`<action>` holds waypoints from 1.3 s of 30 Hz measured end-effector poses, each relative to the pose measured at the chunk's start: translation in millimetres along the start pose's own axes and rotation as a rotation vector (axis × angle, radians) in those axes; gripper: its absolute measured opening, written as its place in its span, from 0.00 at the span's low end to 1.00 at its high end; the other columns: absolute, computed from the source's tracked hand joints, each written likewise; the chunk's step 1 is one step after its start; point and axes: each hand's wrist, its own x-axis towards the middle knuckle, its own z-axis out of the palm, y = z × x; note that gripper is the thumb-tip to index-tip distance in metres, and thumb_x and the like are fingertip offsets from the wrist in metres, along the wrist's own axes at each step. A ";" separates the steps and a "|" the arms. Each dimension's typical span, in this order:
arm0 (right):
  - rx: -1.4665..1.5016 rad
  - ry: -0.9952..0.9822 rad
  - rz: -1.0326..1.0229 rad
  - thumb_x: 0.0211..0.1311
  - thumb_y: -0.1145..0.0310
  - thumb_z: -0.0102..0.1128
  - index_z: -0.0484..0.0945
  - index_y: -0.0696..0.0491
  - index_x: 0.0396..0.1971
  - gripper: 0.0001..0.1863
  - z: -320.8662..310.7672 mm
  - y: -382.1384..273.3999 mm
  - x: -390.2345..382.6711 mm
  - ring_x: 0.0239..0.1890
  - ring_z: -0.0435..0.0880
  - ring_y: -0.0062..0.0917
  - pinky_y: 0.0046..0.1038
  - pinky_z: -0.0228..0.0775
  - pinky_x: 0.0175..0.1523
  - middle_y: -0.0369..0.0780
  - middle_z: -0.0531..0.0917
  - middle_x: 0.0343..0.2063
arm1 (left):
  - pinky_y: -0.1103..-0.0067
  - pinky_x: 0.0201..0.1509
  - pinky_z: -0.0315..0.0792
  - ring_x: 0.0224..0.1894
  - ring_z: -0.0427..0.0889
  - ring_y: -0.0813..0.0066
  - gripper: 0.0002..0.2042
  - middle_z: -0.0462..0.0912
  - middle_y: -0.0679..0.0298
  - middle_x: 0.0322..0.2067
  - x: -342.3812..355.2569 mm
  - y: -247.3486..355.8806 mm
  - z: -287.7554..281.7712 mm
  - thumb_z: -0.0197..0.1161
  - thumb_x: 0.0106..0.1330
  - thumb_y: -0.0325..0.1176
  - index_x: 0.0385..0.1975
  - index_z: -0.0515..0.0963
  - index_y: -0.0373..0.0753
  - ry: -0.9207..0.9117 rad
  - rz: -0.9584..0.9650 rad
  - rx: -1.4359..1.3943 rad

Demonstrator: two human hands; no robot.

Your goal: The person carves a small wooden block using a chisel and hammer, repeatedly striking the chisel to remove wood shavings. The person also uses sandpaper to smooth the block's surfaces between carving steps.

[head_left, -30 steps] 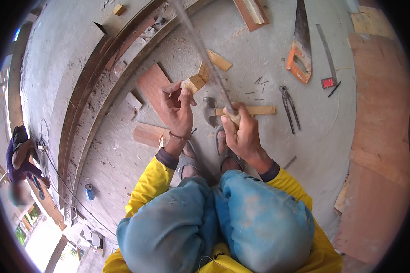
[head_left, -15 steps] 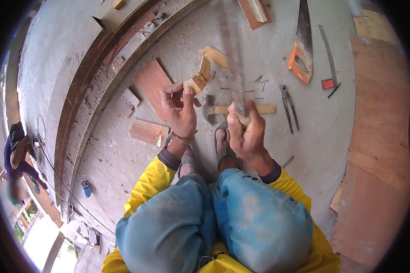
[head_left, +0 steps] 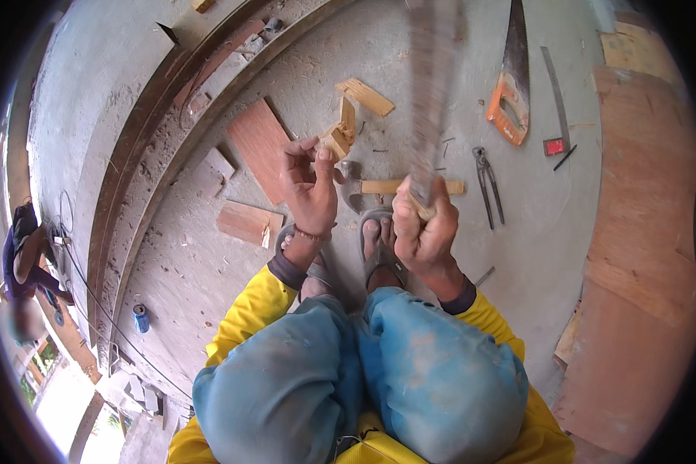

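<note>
My left hand [head_left: 309, 185] pinches a short wood block [head_left: 336, 142] between thumb and fingers. The block's far side looks rough and split, and a narrow wood piece [head_left: 348, 114] shows just beyond it. In my right hand [head_left: 425, 232], fingers wrapped round the handle, is a machete [head_left: 433, 85]; its long blade points away from me and is smeared by motion. A claw hammer [head_left: 379, 187] with a wooden handle lies on the floor behind my hands, partly hidden by the right one.
Several nails lie scattered past the hammer. To the right are pincers [head_left: 488, 185], an orange-handled handsaw [head_left: 509, 108] and a try square [head_left: 557, 100]. Reddish boards [head_left: 259, 147] lie left, near a curved metal channel [head_left: 143, 185]. A person [head_left: 31, 263] is at far left.
The machete blade has swung to the right, and my right hand has shifted slightly right. My left hand still pinches the wood block, now turned a little.
</note>
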 end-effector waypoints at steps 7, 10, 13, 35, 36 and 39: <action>0.008 -0.393 0.486 0.70 0.66 0.57 0.73 0.62 0.44 0.13 -4.7 49.0 -2.6 0.23 0.84 0.32 0.33 0.72 0.30 0.45 0.81 0.20 | 0.80 0.29 0.79 0.32 0.77 0.80 0.09 0.75 0.64 0.35 0.6 -1.1 5.3 0.58 0.75 0.30 0.48 0.67 0.37 -0.001 -0.010 -0.027; -0.016 -0.370 0.512 0.71 0.65 0.56 0.73 0.63 0.45 0.15 -12.1 38.7 -13.6 0.22 0.83 0.28 0.31 0.72 0.30 0.42 0.81 0.19 | 0.80 0.29 0.80 0.32 0.77 0.80 0.10 0.75 0.64 0.35 3.1 0.0 3.7 0.58 0.75 0.30 0.50 0.67 0.36 -0.031 -0.019 -0.028; -0.054 -0.208 0.283 0.71 0.66 0.56 0.72 0.63 0.45 0.15 -10.2 8.3 -6.1 0.24 0.87 0.34 0.36 0.75 0.31 0.44 0.81 0.18 | 0.81 0.29 0.80 0.33 0.78 0.80 0.12 0.75 0.64 0.36 2.8 2.1 7.2 0.57 0.75 0.30 0.53 0.67 0.35 -0.045 -0.029 0.010; -0.415 -0.275 0.237 0.69 0.66 0.58 0.74 0.62 0.42 0.13 5.3 69.4 -23.9 0.24 0.86 0.35 0.36 0.76 0.32 0.46 0.83 0.21 | 0.77 0.31 0.84 0.31 0.79 0.80 0.11 0.77 0.61 0.36 10.8 -2.5 16.9 0.56 0.76 0.33 0.50 0.69 0.32 0.028 -0.018 -0.046; -0.311 -0.319 0.322 0.69 0.66 0.57 0.74 0.62 0.42 0.13 2.5 75.5 -13.7 0.24 0.86 0.36 0.36 0.75 0.32 0.47 0.82 0.20 | 0.77 0.31 0.84 0.31 0.79 0.80 0.11 0.77 0.61 0.36 22.9 -3.8 16.1 0.56 0.76 0.33 0.50 0.69 0.32 0.010 0.012 -0.040; 0.038 -0.475 0.775 0.71 0.65 0.55 0.73 0.63 0.41 0.14 -6.9 46.9 -0.2 0.25 0.87 0.38 0.35 0.74 0.30 0.46 0.81 0.17 | 0.77 0.30 0.84 0.28 0.78 0.80 0.11 0.77 0.61 0.34 24.5 -2.2 -2.5 0.56 0.76 0.32 0.49 0.68 0.32 -0.016 -0.012 0.036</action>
